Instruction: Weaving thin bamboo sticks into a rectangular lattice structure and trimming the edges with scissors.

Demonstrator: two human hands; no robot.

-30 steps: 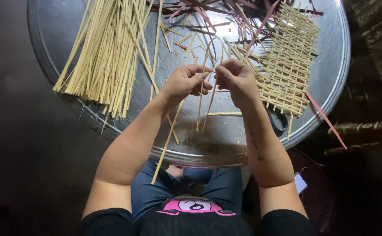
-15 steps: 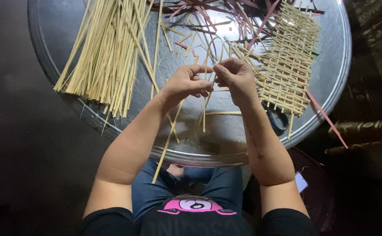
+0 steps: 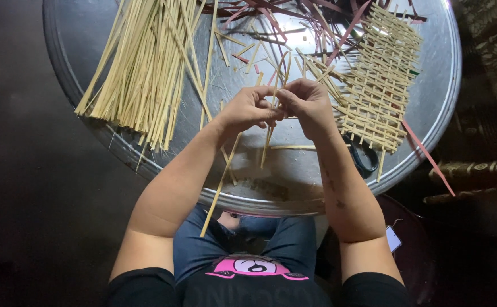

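My left hand point(image 3: 249, 108) and my right hand point(image 3: 307, 102) meet over the middle of a round metal tray point(image 3: 430, 142). Together they pinch a few thin pale bamboo strips point(image 3: 268, 139), bent into a loop above the fingers, with their ends hanging down below the hands. One longer strip point(image 3: 217, 193) slants from my left hand past the tray's near rim. A partly woven open-lattice bamboo mat point(image 3: 379, 85) lies just right of my right hand.
A thick bundle of long pale strips point(image 3: 146, 62) fans across the tray's left side. Dark red strips point(image 3: 294, 11) lie at the far edge, and one point(image 3: 427, 156) juts off the right rim. Black scissors point(image 3: 365, 162) rest under the mat. A phone point(image 3: 393, 239) sits by my right elbow.
My hands have stayed close together over the tray's middle, fingers shifting slightly on the strips. The hanging strip ends have swung a little.
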